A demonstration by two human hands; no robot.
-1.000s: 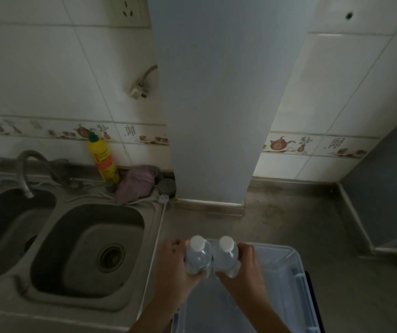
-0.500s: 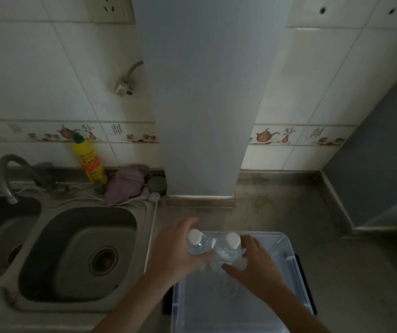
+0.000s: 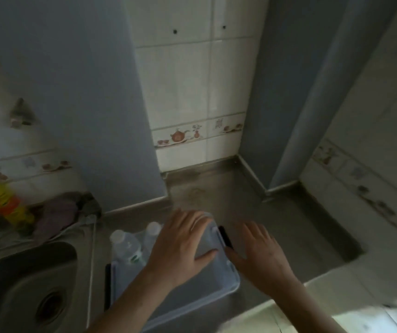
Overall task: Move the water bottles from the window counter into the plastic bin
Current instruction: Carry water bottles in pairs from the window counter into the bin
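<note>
Two clear plastic water bottles stand at the translucent plastic bin's far-left corner; left hand and right hand hover spread, empty. Next, seemingly: fetch more bottles.

A home kitchen: a steel sink set in the bench, teapot-patterned wall tiles, and a dish-soap bottle.

Steel counter — clear plastic bin, detergent bottle, cloth
</note>
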